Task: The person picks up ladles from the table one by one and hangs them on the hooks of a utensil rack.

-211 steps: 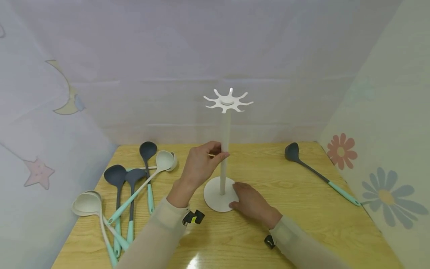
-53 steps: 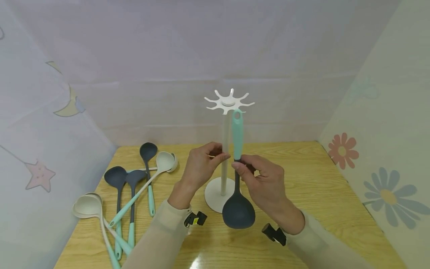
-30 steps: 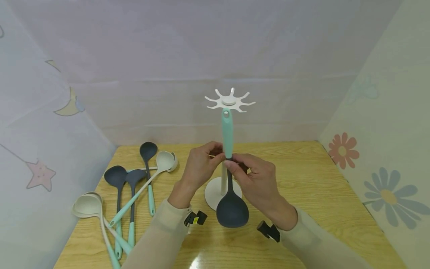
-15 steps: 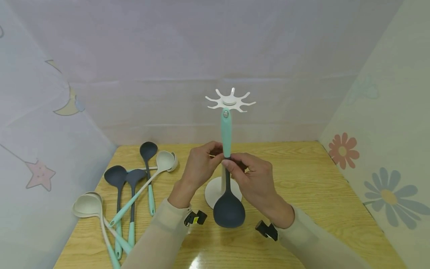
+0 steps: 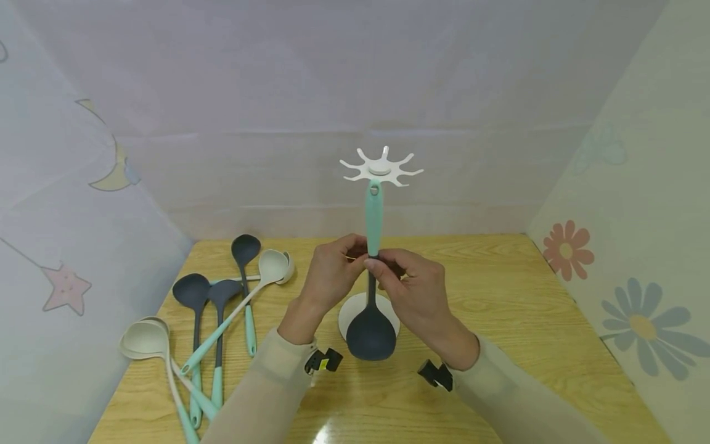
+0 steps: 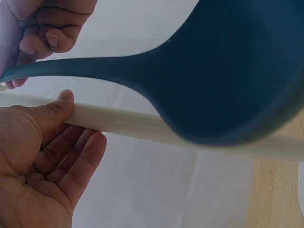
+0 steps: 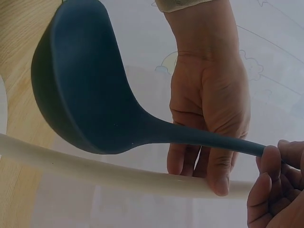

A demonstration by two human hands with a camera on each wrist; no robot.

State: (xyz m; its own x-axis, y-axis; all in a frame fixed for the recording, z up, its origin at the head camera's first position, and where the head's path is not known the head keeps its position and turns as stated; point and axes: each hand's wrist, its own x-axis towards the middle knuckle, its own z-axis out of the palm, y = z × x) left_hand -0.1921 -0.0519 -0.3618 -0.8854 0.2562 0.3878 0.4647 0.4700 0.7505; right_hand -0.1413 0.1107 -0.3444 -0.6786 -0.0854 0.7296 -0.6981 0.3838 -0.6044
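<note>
In the head view, a white utensil stand with a star-shaped hook top (image 5: 379, 166) rises from a round base (image 5: 345, 317). My left hand (image 5: 328, 277) pinches its pole (image 6: 118, 121) between thumb and fingers about midway up. My right hand (image 5: 418, 288) grips the dark ladle (image 5: 371, 333) by its neck, just below the mint handle (image 5: 374, 222). The ladle is upright, bowl down, in front of the pole. A front hook tip shows in the handle's hole, close under the hook top. In both wrist views the ladle's bowl stands apart from the pole.
On the wooden table (image 5: 499, 320), several ladles lie in an overlapping pile on the left, among them a dark ladle (image 5: 191, 290) and a white ladle (image 5: 272, 265). Another white ladle (image 5: 143, 339) lies nearer. Patterned cloth walls (image 5: 266, 172) enclose the back and sides.
My right hand left the base and picked up the dark ladle from the table's right. It brought the ladle left to the stand, its hole now at a front hook. My left hand stayed.
</note>
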